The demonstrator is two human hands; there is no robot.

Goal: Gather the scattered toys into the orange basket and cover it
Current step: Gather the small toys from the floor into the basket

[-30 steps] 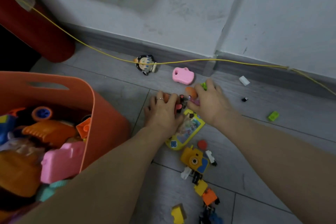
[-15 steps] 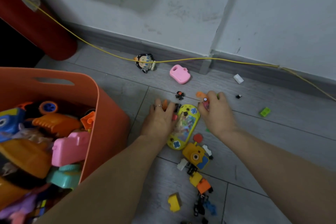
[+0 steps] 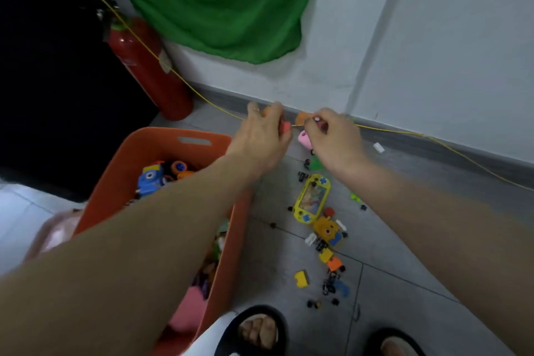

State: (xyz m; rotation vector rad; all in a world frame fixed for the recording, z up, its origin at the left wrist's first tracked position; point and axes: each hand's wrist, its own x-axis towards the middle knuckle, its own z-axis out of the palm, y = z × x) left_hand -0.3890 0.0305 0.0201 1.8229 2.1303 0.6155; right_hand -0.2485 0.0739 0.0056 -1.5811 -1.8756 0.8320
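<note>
My left hand (image 3: 261, 136) is raised off the floor and grips small toy pieces, one of them red-pink at its fingertips. My right hand (image 3: 332, 136) is raised beside it and grips small pieces, one orange and one with a white tip. The orange basket (image 3: 161, 141), full of toys, stands at the lower left under my left forearm. On the grey floor lie a yellow handheld game (image 3: 312, 198), a yellow toy camera (image 3: 328, 231), a pink toy (image 3: 304, 138), a yellow brick (image 3: 301, 278) and several small bricks and black bits.
A red fire extinguisher (image 3: 150, 72) stands against the wall behind the basket. A yellow cord (image 3: 450, 147) runs along the skirting. A green cloth (image 3: 219, 3) hangs on the wall. My sandalled feet (image 3: 257, 329) are at the bottom edge. A white brick (image 3: 378, 147) lies near the wall.
Both hands have risen from the floor with small pieces in them. The view has pulled back and up, and the basket now sits lower and nearer the centre.
</note>
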